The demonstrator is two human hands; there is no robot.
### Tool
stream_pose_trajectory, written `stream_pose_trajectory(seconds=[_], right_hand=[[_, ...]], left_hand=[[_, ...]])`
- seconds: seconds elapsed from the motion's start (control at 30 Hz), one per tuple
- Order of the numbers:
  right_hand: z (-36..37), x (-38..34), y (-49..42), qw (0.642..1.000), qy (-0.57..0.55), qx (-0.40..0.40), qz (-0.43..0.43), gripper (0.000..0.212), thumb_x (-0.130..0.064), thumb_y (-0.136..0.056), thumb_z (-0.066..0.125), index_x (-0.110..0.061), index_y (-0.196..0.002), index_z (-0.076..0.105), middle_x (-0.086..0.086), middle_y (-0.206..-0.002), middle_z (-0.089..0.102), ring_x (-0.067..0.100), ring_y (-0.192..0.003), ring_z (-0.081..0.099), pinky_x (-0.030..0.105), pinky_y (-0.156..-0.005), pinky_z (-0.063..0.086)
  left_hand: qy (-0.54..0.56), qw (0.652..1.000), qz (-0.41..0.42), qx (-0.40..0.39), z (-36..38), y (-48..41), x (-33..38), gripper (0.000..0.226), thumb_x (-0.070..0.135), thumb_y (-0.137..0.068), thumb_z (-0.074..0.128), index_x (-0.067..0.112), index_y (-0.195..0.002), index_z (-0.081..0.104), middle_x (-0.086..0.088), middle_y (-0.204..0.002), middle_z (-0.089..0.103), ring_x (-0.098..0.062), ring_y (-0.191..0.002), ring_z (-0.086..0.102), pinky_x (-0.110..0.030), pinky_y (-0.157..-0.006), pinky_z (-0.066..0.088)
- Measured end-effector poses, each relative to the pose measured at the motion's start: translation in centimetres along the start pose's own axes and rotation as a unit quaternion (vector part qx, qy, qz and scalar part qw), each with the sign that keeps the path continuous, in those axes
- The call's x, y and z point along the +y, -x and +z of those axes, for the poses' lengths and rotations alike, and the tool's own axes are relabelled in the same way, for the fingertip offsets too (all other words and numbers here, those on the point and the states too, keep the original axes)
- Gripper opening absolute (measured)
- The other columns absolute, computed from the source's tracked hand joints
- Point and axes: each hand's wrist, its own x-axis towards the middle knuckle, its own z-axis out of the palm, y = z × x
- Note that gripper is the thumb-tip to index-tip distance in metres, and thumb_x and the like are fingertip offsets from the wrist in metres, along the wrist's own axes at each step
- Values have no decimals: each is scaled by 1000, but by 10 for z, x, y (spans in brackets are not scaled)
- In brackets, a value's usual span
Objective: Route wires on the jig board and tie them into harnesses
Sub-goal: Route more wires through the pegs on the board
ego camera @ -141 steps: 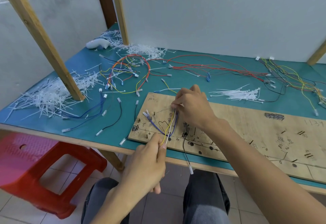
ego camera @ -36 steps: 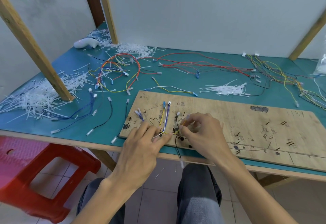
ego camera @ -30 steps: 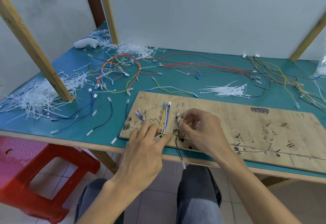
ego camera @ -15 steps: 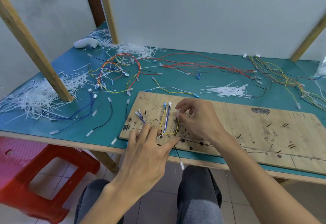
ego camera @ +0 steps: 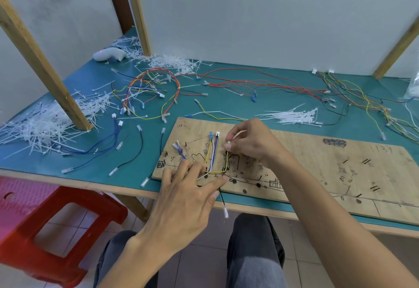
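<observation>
Your right hand [ego camera: 251, 145] has moved up the jig board [ego camera: 328, 169]. It now pinches a white terminal [ego camera: 228, 146] at the top of the yellow wire [ego camera: 227, 163], centre frame. Your left hand [ego camera: 188, 199] is spread, fingertips pressing the wire bend onto the board. Risk: if you lift those fingers or tug hard, the yellow loop likely springs off its route. The black wire [ego camera: 222, 199] dangling over the table edge could snag.

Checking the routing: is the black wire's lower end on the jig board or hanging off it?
Hanging off. The black wire crosses the jig board's near edge, and its clear terminal dangles below the table front.
</observation>
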Motion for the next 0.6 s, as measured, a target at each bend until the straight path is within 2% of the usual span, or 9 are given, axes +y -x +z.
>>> stream_pose_trajectory(seconds=[0.1, 0.17, 0.23, 0.33, 0.4, 0.53, 0.6], right_hand=[[-4, -5, -5, 1000, 7, -9, 24, 13, -20, -77, 93, -19, -76, 80, 6, -84, 78, 16, -84, 66, 31, -81, 54], [-6, -6, -8, 999, 7, -6, 34, 14, -20, -75, 95, -21, -72, 81, 0, -75, 76, 12, -81, 65, 24, -71, 49], [-5, -9, -11, 999, 34, -3, 31, 17, -21, -75, 95, -25, -67, 80, -6, -67, 73, 9, -78, 65, 22, -67, 47], [-1, -12, -12, 995, 95, 22, 36, 13, -30, -73, 96, -27, -73, 83, -5, -76, 76, 13, -89, 70, 30, -80, 58], [4, -9, -8, 990, 123, 55, 37, 16, -38, -73, 95, -28, -79, 84, -5, -84, 78, 18, -94, 71, 39, -88, 60], [18, 3, 7, 973, 171, 156, -13, 20, -50, -79, 88, -31, -81, 82, -9, -77, 74, 20, -90, 68, 43, -88, 54], [24, 9, 11, 964, 178, 195, -42, 18, -50, -83, 84, -33, -84, 82, -11, -75, 72, 19, -88, 67, 42, -87, 47]], left_hand=[[2, 1000, -2, -5, 0, -1, -1, 44, 47, -105, 39, 51, -146, 54, 9, -123, 54, -18, -116, 48, -44, -86, 41], [7, 1000, -3, -11, 0, -1, -2, 44, 47, -105, 38, 52, -146, 53, 10, -124, 53, -17, -117, 47, -43, -86, 40], [11, 1000, -5, -13, -1, 1, -3, 44, 48, -106, 38, 53, -147, 52, 11, -126, 52, -16, -120, 46, -43, -88, 39], [21, 1000, -5, -7, -3, 2, -2, 44, 47, -106, 38, 51, -149, 48, 13, -125, 51, -14, -120, 46, -43, -89, 39], [15, 1000, -4, -2, -5, 1, -1, 44, 46, -107, 37, 49, -151, 44, 14, -124, 51, -14, -119, 46, -43, -89, 39], [3, 1000, -6, 0, -4, 1, 1, 42, 47, -108, 38, 46, -147, 50, 11, -125, 53, -16, -119, 47, -45, -89, 39], [7, 1000, -9, -4, -4, 1, 4, 43, 48, -108, 36, 50, -150, 45, 11, -125, 50, -16, -120, 46, -45, -89, 39]])
